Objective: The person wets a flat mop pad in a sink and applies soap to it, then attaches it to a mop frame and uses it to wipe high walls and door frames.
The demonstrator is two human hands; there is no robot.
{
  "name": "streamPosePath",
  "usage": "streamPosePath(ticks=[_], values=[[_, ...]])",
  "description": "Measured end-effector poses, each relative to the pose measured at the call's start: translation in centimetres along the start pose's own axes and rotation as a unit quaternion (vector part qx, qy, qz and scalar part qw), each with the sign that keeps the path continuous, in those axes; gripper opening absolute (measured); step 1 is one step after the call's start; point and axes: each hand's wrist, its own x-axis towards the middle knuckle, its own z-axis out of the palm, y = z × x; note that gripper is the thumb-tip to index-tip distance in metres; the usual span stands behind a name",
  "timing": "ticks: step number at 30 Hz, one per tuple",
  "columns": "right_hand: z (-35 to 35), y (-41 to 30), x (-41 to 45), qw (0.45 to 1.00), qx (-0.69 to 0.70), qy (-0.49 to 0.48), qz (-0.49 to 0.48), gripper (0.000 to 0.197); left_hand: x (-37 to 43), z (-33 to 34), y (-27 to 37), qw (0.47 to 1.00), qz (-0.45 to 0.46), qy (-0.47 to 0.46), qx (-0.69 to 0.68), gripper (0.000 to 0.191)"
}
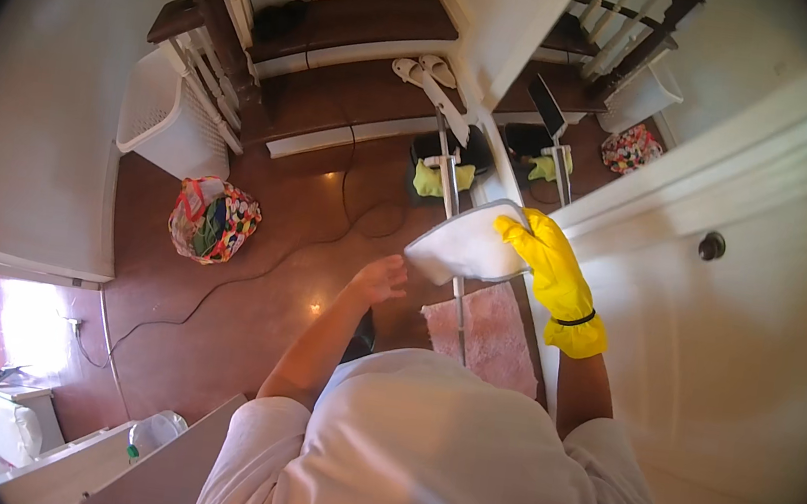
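My right hand [542,258], in a yellow rubber glove with a black band at the wrist, grips one end of a white cloth pad [476,246] with grey edging. The pad hangs bent out to the left. Just off its lower left edge is my bare left hand [379,279], fingers apart and holding nothing. Behind the pad runs a metal mop pole [449,186], partly hidden by it. At the pole's far end is a flat mop head [447,110], tipped up beside a black bucket [479,157] with a yellow-green cloth [442,180] at its near side.
A pink rug [506,340] lies below the pole. Dark wooden stairs [357,16] rise ahead, with white clogs [423,71] on the lowest step. A cord [242,277] crosses the floor. Left stand a patterned bag [214,221] and white basket [178,118]; right, a white door [639,303].
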Motion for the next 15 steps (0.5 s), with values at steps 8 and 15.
streamPosePath(ticks=[8, 15], values=[[2.6, 0.9, 11.7, 0.891, -0.376, -0.074, -0.243, 0.030, 6.0, 13.2, 14.8, 0.917, -0.070, -0.292, -0.265, 0.075], [2.0, 8.8, 16.9, 0.915, -0.294, 0.039, -0.273, 0.045, 13.3, 14.6, 23.0, 0.992, 0.042, -0.060, -0.104, 0.042]])
